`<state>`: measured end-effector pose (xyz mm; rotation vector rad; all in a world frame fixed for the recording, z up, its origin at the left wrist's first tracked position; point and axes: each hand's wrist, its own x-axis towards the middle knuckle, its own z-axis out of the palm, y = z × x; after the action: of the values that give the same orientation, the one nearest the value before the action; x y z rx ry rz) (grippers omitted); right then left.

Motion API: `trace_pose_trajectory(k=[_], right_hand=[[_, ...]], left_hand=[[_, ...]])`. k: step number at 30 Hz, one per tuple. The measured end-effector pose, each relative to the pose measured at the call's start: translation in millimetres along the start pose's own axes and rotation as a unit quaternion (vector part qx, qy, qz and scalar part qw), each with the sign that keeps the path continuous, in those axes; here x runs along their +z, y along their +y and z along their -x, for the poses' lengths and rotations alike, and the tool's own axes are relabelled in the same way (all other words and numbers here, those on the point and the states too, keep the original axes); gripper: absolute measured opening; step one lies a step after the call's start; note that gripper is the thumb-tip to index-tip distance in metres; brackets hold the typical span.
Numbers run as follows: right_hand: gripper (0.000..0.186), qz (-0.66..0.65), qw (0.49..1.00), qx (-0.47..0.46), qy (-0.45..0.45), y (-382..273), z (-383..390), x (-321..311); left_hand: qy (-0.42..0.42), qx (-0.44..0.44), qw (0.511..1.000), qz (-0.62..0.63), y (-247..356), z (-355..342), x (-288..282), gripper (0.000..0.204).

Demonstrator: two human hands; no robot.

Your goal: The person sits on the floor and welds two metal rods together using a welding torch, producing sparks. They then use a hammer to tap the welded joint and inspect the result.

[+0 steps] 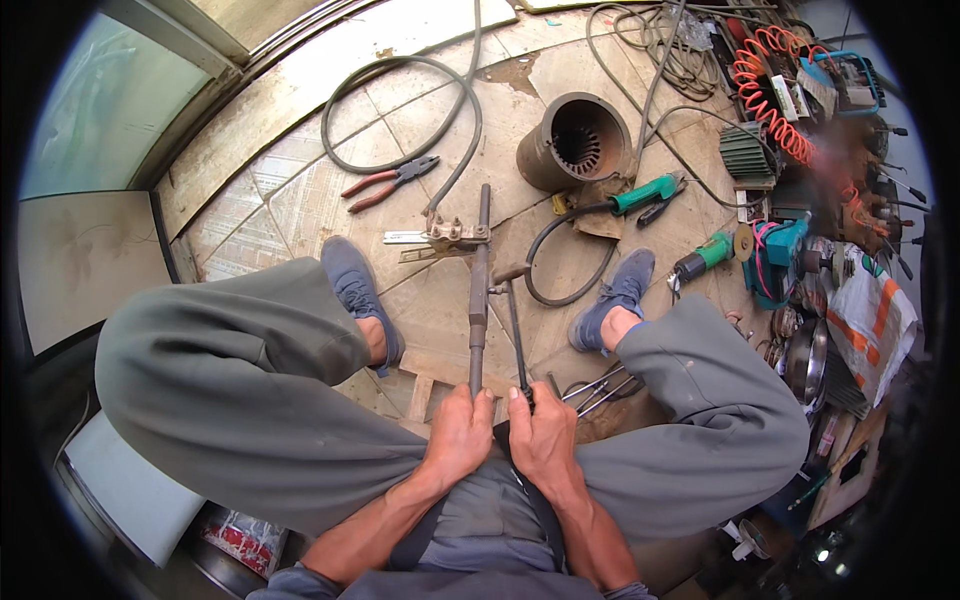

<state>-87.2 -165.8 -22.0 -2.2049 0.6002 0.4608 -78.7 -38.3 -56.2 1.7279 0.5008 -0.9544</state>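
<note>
My left hand [460, 432] is closed around the near end of a stepped metal shaft [479, 315], which points away from me between my knees. A metal clamp [455, 236] on a thick cable sits at the shaft's far part. My right hand [543, 430] grips the thin handle of a small hammer [517, 335]. The hammer's head [510, 273] lies close beside the shaft's thicker middle; whether they touch I cannot tell. Both hands are near each other, over my lap.
Red-handled pliers [390, 183] lie beyond my left shoe, near a looped cable [330, 125]. A hollow motor housing [540, 155] stands ahead, by a green electrode holder [645, 194]. Right of my right shoe are a green grinder [705, 258] and cluttered tools. Thin rods [605, 390] lie by my right knee.
</note>
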Motion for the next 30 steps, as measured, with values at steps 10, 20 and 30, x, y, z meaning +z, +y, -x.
trace_pose_trajectory(k=[10, 20, 30], right_hand=[[0.024, -0.023, 0.999, -0.001, 0.04, -6.2, 2.7, 1.6], [0.023, 0.02, 1.0, 0.009, 0.004, 3.1, -2.8, 4.4], [0.02, -0.005, 0.999, -0.012, 0.034, 3.0, -2.1, 1.0]], left_hand=[[0.014, 0.03, 0.999, -0.006, -17.3, -6.7, 5.5, 0.035], [0.003, 0.063, 0.998, 0.01, -34.2, -8.2, 10.0, 0.027], [-0.025, 0.024, 0.996, 0.083, -26.7, -7.9, 7.8, 0.025]])
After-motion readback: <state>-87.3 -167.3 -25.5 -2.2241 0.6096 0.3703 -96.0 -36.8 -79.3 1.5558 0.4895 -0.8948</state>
